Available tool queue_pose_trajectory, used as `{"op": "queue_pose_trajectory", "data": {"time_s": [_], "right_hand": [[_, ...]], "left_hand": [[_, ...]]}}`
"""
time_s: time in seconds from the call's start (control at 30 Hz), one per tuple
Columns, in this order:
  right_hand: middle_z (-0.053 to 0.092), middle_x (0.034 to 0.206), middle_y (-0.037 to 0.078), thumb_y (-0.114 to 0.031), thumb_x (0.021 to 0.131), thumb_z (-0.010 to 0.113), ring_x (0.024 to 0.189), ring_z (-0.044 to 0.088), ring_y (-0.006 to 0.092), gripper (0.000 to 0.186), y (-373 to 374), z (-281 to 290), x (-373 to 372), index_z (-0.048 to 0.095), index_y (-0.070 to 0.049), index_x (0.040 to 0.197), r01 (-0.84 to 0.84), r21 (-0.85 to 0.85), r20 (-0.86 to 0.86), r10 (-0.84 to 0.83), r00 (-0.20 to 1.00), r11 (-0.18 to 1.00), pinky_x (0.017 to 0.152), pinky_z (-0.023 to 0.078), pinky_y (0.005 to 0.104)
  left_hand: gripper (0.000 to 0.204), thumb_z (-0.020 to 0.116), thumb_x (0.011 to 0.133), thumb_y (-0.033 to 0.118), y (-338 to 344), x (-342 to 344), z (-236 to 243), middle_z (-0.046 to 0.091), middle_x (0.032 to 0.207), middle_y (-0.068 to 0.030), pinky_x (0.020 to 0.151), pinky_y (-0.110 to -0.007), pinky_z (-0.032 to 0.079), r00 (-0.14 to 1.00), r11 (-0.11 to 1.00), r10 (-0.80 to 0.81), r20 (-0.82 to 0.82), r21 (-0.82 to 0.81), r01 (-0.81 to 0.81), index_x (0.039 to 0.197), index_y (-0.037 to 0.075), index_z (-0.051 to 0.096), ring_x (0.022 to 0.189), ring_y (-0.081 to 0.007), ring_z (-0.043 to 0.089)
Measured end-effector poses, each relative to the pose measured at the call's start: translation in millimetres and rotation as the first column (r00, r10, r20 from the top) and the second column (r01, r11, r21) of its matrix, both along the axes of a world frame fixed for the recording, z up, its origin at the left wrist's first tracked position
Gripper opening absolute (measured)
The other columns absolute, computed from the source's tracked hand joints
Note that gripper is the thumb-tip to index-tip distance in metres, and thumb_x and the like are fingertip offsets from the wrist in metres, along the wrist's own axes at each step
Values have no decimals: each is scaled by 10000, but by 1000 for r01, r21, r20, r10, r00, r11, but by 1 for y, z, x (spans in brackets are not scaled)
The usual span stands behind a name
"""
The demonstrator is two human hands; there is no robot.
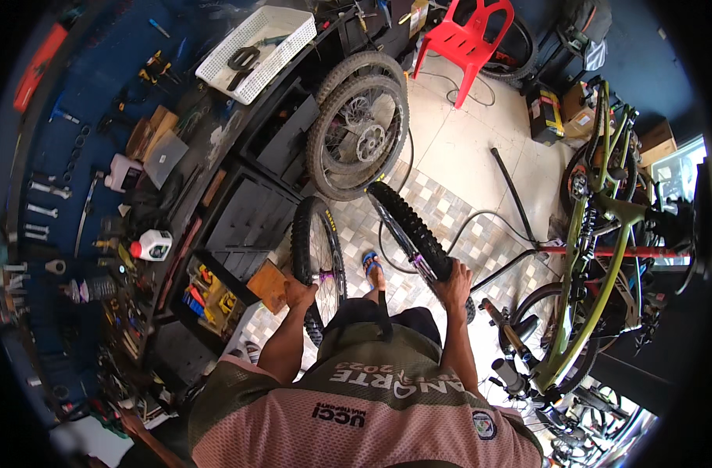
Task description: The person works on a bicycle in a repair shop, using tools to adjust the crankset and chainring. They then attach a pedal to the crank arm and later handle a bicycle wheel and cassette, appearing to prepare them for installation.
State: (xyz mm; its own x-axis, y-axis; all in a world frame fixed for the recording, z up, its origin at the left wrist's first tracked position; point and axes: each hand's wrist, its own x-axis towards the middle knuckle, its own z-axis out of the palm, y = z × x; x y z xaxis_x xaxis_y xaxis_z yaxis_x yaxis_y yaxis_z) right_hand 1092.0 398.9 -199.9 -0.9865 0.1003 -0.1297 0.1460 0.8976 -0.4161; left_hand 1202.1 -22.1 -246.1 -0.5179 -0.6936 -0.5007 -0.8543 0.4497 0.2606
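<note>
I stand between two bicycle wheels with black knobby tyres, one at each side. My left hand (300, 293) is closed on the top of the left bicycle wheel (301, 242), which stands upright and shows a purple hub. On the other side, my right hand (454, 287) grips the tyre of the right bicycle wheel (409, 223). That wheel leans, its far end close to more wheels. The fingers of both hands are partly hidden. Ahead, two muddy wheels with disc rotors (359, 129) lean against a dark cabinet (251, 207).
To the left runs a workbench with a white basket (256, 48), a white bottle (152, 245) and an open drawer of tools (213, 300). A green bicycle frame (598, 292) hangs at the right. A red chair (467, 37) stands ahead; a black hose (481, 214) crosses the tiled floor.
</note>
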Motion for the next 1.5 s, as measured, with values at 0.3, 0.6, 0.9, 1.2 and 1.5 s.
{"op": "queue_pose_trajectory", "data": {"time_s": [0.3,0.6,0.9,1.2,1.5], "right_hand": [[649,1133,113,-187,623,823,1105,586,393,735,-91,40,-163,605,-188,1325,-409,24,69,407,911,912,952,499,531],[675,1254,80,-194,683,878,1241,590,333,752,-234,19,-326,604,-240,1381,-851,157,299,797,525,501,973,531,507],[658,1329,53,-304,613,950,1383,486,337,873,-334,-65,-428,595,-321,1410,-973,217,408,898,164,79,1083,477,512],[601,1400,54,-269,706,891,1367,508,278,758,-385,-78,-398,599,-261,1405,-910,328,187,928,324,252,1149,407,441],[597,1397,155,-134,817,733,1368,527,337,783,-304,-35,-349,467,-185,1551,-706,121,111,698,708,697,1134,416,466]], "left_hand": [[1170,889,729,333,-46,-13,-48,362,1510,-370,1151,-555,422,981,994,102,167,31,-108,1551,-82,168,1378,-545,425],[910,813,721,171,-28,25,-45,430,1365,-269,1053,-678,448,946,942,325,-2,90,-323,1461,48,298,1292,-519,478],[720,774,743,110,-28,29,-33,453,1290,-211,974,-670,475,883,890,451,130,6,-455,1341,121,374,1221,-475,526],[749,829,675,123,-6,78,-45,557,1199,-237,980,-608,488,899,907,418,-132,116,-404,1290,59,406,1132,-471,575],[902,914,650,168,2,136,-19,557,1221,-247,990,-600,457,857,856,501,-116,211,-472,1376,49,394,1123,-466,567]]}}
